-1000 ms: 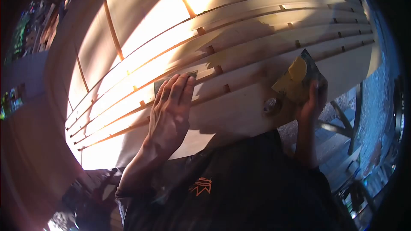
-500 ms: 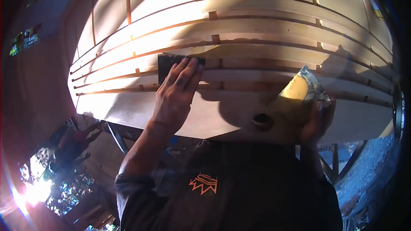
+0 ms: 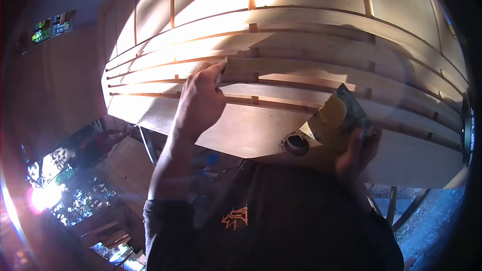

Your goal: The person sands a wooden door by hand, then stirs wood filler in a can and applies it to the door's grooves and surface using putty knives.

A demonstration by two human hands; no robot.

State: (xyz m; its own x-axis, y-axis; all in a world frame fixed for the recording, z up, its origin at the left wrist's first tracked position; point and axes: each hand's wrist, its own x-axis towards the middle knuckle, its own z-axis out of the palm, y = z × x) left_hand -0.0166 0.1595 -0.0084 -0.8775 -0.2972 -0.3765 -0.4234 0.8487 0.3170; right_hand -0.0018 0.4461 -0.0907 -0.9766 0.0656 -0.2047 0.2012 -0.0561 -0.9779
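My left hand (image 3: 203, 93) is closed on a thin dark scraper (image 3: 221, 74), seen nearly edge-on. The scraper's edge is at one of the long wooden slats (image 3: 296, 65), left of the middle. Closed on a flat metal putty plate (image 3: 314, 129), my right hand (image 3: 357, 153) is lower and further right. A lump of yellow putty (image 3: 333, 111) lies across that plate, and its upper corner points toward the slats. Most of the left fingers are hidden behind the back of the hand.
The pale wooden panel (image 3: 241, 130) curves across the view, with narrow gaps between its slats. A round hole (image 3: 297, 143) is in its lower part, beside the plate. Metal legs (image 3: 148, 145) show below. Strong sunlight comes from the lower left.
The left hand has turned, so the dark scraper shows edge-on instead of broad-faced. The right hand has moved left and down with the putty plate. The camera view has shifted slightly.
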